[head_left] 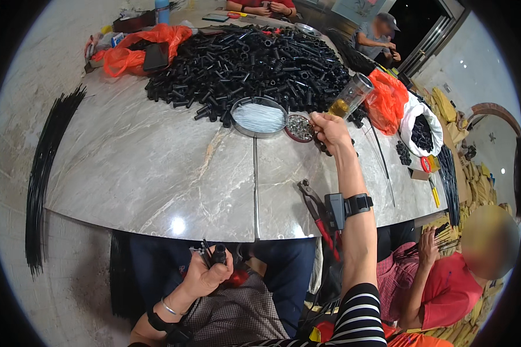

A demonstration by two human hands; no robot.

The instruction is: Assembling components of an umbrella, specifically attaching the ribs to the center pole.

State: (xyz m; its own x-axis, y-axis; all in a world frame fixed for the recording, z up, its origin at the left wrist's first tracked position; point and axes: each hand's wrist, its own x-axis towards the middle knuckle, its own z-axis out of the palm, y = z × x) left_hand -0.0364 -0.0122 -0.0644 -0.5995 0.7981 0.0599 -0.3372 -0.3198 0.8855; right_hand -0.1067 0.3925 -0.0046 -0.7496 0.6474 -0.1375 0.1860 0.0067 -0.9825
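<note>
My left hand [207,273], low in front of the table edge, is closed round a short black tube-shaped part [219,253] and some thin black rods [206,250]. Stretched out over the table, my right hand [331,134] has its fingers drawn together beside a round red-rimmed dish [300,128] of small metal pieces. What its fingertips hold, if anything, is hidden. Dark bits show just under that hand. Left of the dish stands a round metal tin [260,133] filled with thin white sticks. Beyond them lies a large heap of black tubular parts [255,66].
Red-handled pliers [318,214] lie by my right forearm. A clear jar [353,95], orange bag [388,101] and white sack [425,130] stand to the right. Bundled black rods [49,179] hang over the left edge. A co-worker [446,283] sits close on my right; others work across the table.
</note>
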